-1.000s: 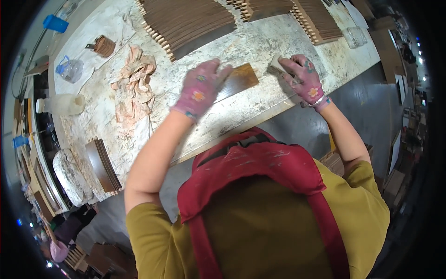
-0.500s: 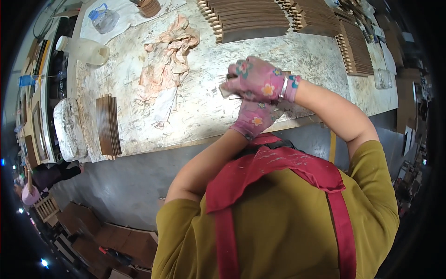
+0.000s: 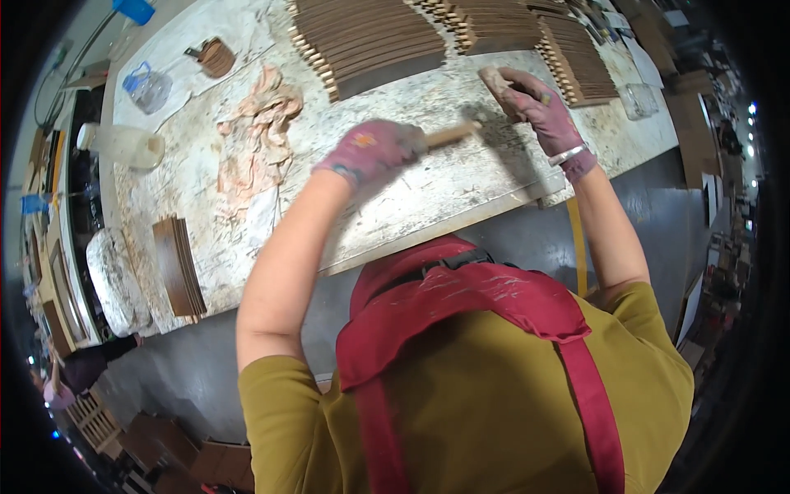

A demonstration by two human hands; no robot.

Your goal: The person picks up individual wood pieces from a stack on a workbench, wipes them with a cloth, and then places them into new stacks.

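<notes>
Head: wooden piece (image 3: 453, 134) jutting rightward from left grip (image 3: 373, 151)

A slim, pale-edged wooden piece (image 3: 451, 134) was held over the tabletop (image 3: 428, 191), right end farther; a tan pad (image 3: 495, 84), partly covered, was held farther right.

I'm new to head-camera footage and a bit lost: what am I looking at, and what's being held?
There is no machine: a person works with their own gloved hands. Every picture looks down from the left of two fisheye cameras worn on the head, so straight edges bend near the rim. The left hand holds a narrow wooden piece; the right hand holds a tan pad, its material unclear. On the worktable are rows of dark-brown slats with pale pegs, a crumpled pinkish cloth, a blue-handled clear jug and a cloudy plastic bottle.
</notes>
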